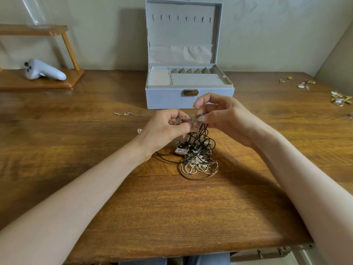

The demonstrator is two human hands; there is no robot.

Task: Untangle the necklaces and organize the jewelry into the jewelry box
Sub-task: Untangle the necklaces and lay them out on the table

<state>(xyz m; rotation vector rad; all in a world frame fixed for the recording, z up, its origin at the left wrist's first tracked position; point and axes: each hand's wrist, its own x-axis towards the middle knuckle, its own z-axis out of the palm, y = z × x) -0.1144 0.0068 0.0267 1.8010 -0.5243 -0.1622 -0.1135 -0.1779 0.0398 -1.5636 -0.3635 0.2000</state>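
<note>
Fingers (203, 118) of left hand (164, 129), right hand (227, 119) pinch necklace tangle (196, 157), seemingly silver chain (180, 119); jewelry box (166, 98) behind.

We can read no text, label, brand or number anywhere: not on the jewelry box (189, 99), nor on the bench (76, 131).

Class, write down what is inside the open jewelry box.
The jewelry box shows a beige tray of small compartments with no jewelry visible, and hooks and a pocket in its lid. The pocket's inside and anything beneath the tray are hidden.
</note>
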